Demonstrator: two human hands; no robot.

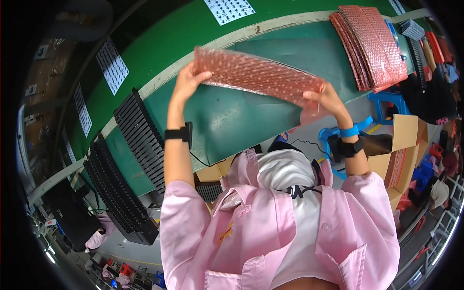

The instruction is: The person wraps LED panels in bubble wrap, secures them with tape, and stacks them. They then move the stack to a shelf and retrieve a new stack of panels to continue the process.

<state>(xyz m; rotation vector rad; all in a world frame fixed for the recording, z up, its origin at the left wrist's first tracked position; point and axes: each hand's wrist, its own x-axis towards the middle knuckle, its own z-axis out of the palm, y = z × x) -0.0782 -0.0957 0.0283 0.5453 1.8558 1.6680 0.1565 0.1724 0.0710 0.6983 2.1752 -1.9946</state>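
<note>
A long pink bubble-wrap bag [256, 75] is stretched between my two hands above the green work table [232, 116]. At its left end my left hand [186, 82] grips it, thumb on the near face and fingers behind. My right hand [326, 99] is closed on the right end, where a loose flap [311, 114] of the wrap hangs below. Whether anything lies inside the bag I cannot tell. The bag slants, its left end farther from me than its right.
A stack of pink bubble-wrap bags [369, 48] lies at the table's far right. Black slotted strips [140, 137] and more black parts [118, 188] sit along the left. Beside me on the right are a blue stool [328, 142] and an open cardboard box [403, 135].
</note>
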